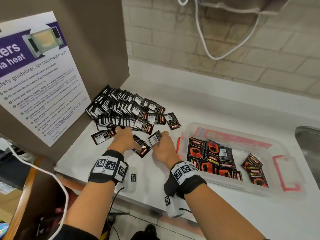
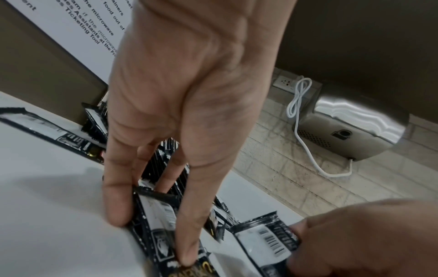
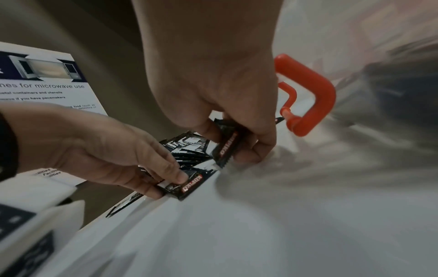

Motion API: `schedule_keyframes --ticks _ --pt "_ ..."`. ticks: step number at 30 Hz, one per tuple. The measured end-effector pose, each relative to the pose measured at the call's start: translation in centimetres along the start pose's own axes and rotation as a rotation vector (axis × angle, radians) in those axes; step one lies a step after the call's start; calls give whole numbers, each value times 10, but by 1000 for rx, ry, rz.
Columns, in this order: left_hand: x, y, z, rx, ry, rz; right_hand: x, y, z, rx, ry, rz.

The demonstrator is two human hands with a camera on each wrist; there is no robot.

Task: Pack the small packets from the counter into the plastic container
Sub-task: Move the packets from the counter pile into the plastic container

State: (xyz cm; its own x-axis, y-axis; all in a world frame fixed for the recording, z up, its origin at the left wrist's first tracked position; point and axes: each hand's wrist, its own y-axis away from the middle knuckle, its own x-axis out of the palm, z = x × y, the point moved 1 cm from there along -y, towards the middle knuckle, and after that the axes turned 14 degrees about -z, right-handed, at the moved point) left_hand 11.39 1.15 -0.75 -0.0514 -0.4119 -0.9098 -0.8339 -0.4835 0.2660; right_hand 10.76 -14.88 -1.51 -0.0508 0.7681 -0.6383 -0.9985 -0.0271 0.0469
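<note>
While the heap of black Kopiko coffee sachets [image 1: 124, 108] lies at the back left of the white worktop [image 1: 216, 108] against a brown panel, the left hand [image 1: 123, 138] reaches flat over its near edge, fingers almost straight, thumb and little finger pinching the sides of one loose sachet [image 2: 163, 230] that lies on the worktop. Just beside it, the right hand [image 1: 162, 146] has its fingers curled round a single sachet [image 1: 155, 138], lifted clear and tilted. The clear plastic container [image 1: 284, 153], with red clips, sits toward the worktop's right side near the front edge, several sachets already lying inside it.
</note>
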Motion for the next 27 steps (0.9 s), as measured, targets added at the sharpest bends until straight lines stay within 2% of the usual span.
schedule_keyframes --ticks 2,4,6,12,16,18,22,27 --pt "2 -2 2 7 -74 -33 2 0 -1 3 -38 -30" --pt "2 -3 2 17 -168 -44 7 1 -2 -1 -33 33" --pt "1 -2 0 20 -167 -7 13 2 -4 -6 21 127" --pt "-5 5 0 63 211 169 15 2 -9 -44 92 233" --pt "-11 19 -7 32 509 247 14 3 -7 -80 61 220" --pt "-19 22 -11 36 576 243 12 4 -5 -65 4 187" --pt "-35 26 -25 138 554 270 4 6 3 -11 -191 136" --pt "-52 26 -44 318 442 232 -21 -1 22 -25 -221 146"
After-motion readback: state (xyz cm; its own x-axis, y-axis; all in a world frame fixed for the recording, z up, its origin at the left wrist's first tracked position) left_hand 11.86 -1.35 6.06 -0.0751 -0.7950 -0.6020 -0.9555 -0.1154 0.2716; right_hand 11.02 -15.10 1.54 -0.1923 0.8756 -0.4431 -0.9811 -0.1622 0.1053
